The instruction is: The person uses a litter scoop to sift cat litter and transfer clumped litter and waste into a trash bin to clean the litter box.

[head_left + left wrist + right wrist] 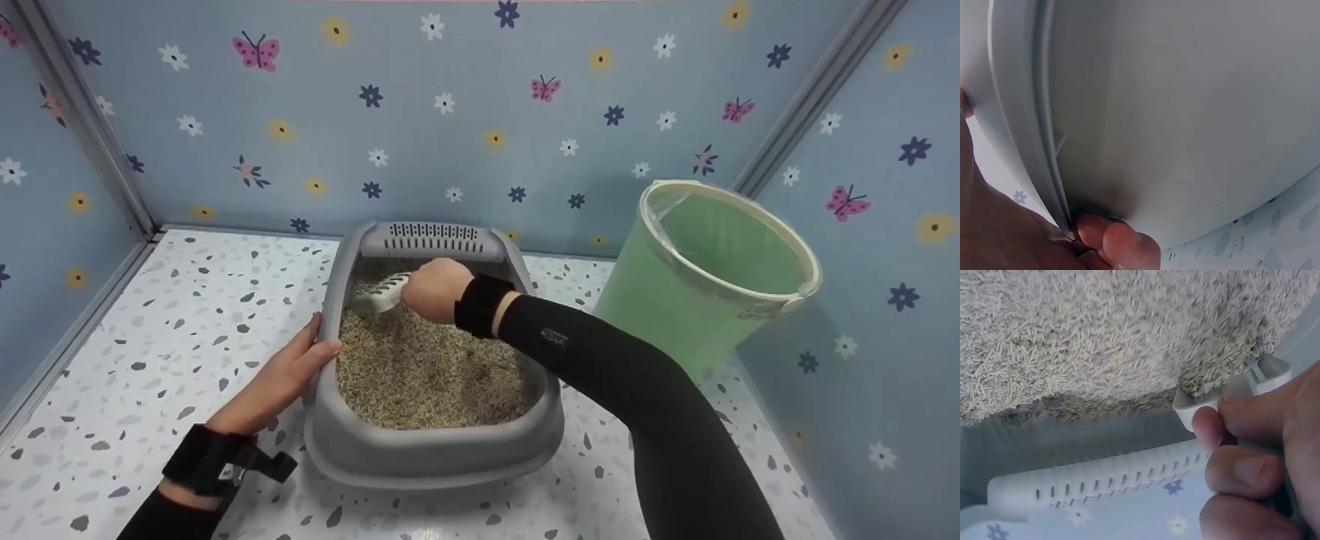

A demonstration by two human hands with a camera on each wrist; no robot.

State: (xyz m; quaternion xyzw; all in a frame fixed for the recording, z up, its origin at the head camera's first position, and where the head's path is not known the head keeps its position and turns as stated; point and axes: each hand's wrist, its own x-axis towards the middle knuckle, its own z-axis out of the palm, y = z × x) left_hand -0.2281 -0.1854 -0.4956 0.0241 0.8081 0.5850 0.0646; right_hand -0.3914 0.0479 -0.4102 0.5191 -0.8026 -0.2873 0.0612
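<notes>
A grey litter box (435, 450) filled with pellet litter (427, 375) stands on the speckled floor. My right hand (437, 291) grips a pale slotted litter scoop (377, 298) over the far left part of the box. In the right wrist view the scoop (1189, 410) dips into the litter (1100, 349), with pellets against its edge and the fingers curled at its handle end. My left hand (289, 367) holds the box's left rim, thumb on top. From the left wrist view, its fingertips (1129, 244) curl under the rim edge (1022, 101).
At the right stands a tall green bin (660, 277) with a cream rim and a liner, its top uncovered. Blue flowered panels (465, 135) close off the back and both sides. The box's slotted back edge is near the rear panel. Speckled floor (195, 330) shows at left.
</notes>
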